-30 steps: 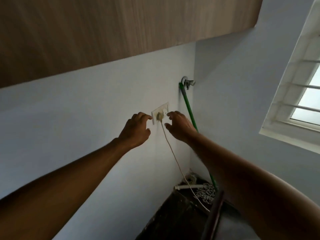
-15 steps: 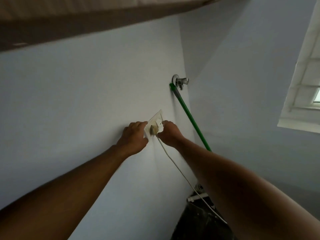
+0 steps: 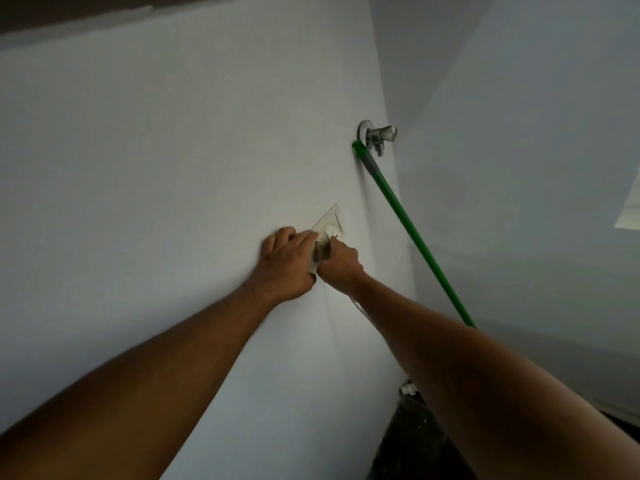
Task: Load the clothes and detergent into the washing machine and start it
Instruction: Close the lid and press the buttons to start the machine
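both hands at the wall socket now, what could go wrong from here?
1. The left hand and right hand crowd the socket plate; fingertips sit close to the plug, so a finger could slip toward the pins if it is not fully seated.
2. The cord runs under the right forearm; moving the arm could snag it and tug the plug loose.
3. The tap with the green hose is on the same wall, just above; a leak could reach the socket.

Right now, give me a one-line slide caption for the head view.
Both hands at the wall socket: left hand braces the plate, right hand at the plug, beside a tap and green pole.
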`<state>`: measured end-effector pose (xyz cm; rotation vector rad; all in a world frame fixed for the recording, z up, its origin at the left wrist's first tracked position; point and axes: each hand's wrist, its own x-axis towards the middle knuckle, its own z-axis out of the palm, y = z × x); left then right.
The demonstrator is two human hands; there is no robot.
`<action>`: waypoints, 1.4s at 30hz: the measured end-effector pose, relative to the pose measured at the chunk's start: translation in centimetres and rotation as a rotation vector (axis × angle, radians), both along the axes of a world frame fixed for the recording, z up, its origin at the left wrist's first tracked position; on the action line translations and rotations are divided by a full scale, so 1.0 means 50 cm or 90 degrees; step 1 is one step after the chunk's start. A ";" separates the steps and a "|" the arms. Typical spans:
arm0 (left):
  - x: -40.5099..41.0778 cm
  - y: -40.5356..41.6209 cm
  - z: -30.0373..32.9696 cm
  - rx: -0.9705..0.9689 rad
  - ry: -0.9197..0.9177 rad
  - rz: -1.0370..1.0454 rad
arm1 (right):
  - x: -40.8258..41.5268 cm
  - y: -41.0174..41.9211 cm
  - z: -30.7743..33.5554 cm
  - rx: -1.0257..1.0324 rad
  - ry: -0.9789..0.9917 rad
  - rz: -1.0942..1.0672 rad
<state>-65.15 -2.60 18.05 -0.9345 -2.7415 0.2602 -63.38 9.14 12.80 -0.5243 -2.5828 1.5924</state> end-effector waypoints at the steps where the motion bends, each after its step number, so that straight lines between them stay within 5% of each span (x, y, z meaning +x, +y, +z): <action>1: -0.001 0.000 0.000 0.000 0.002 0.003 | -0.002 -0.005 0.005 -0.010 0.000 -0.010; 15: -0.004 0.020 0.000 0.028 -0.048 0.050 | -0.030 -0.004 0.003 -0.078 -0.021 0.002; 33: 0.162 0.061 0.069 0.339 -0.083 0.016 | 0.215 0.104 0.088 0.395 0.106 0.002; 42: 0.329 0.140 0.075 0.398 -0.121 -0.093 | 0.407 0.188 0.122 0.462 0.082 -0.057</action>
